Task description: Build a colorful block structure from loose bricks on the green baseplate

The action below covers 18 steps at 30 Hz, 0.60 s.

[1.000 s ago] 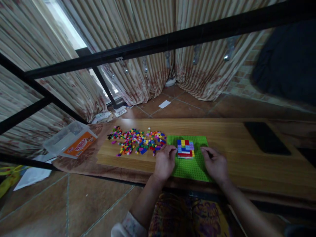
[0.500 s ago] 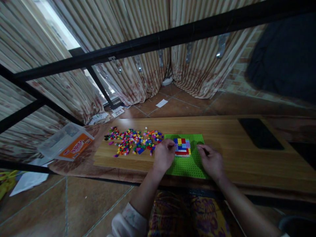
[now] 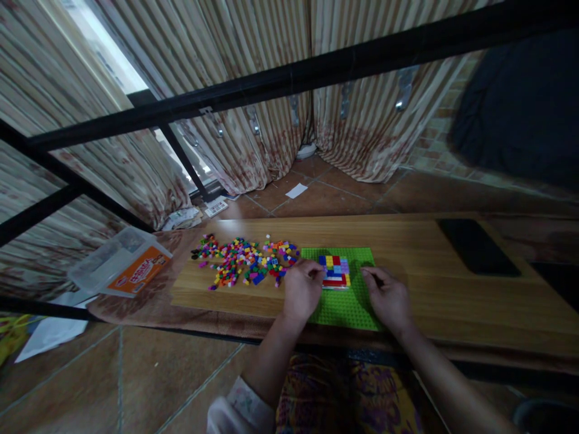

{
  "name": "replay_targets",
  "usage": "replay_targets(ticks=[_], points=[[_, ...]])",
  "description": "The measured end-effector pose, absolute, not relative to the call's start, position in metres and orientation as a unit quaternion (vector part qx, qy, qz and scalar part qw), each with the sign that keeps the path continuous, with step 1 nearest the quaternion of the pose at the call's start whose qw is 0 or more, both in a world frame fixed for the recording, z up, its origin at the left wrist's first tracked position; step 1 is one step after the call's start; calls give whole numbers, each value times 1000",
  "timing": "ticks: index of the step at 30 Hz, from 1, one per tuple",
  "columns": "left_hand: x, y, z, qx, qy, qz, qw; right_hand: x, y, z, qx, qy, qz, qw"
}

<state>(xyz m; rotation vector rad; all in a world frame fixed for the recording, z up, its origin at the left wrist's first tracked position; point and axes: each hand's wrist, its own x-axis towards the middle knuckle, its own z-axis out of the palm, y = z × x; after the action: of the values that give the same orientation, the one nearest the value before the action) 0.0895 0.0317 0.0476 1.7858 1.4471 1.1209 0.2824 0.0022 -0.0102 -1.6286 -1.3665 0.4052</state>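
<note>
A green studded baseplate (image 3: 344, 310) lies on the wooden board. Near its middle sits a low block of toy bricks (image 3: 335, 271) in red, blue, yellow, white and lilac. My left hand (image 3: 304, 290) is closed in a pinch at the left side of that block, its fingertips right by the edge; whatever it holds is hidden. Over the right part of the baseplate, apart from the block, my right hand (image 3: 388, 298) has thumb and forefinger pressed together. I cannot make out anything between them.
Many loose toy bricks (image 3: 239, 259) are spread left of the baseplate. Further left stands a clear plastic box (image 3: 102, 256) with an orange label. A dark flat slab (image 3: 478, 246) rests on the wooden board (image 3: 407, 235) at right. A black metal bar (image 3: 271, 87) crosses beyond.
My left hand has shifted slightly right and down, its fingertips now lower along the brick block's left side. My right hand has barely moved.
</note>
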Motion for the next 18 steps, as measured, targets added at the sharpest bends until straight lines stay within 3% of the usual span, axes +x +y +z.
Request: replay_targets(ticks=[18], points=[[87, 22, 57, 758, 508, 368, 176, 283, 2, -12, -661, -558, 169, 473]])
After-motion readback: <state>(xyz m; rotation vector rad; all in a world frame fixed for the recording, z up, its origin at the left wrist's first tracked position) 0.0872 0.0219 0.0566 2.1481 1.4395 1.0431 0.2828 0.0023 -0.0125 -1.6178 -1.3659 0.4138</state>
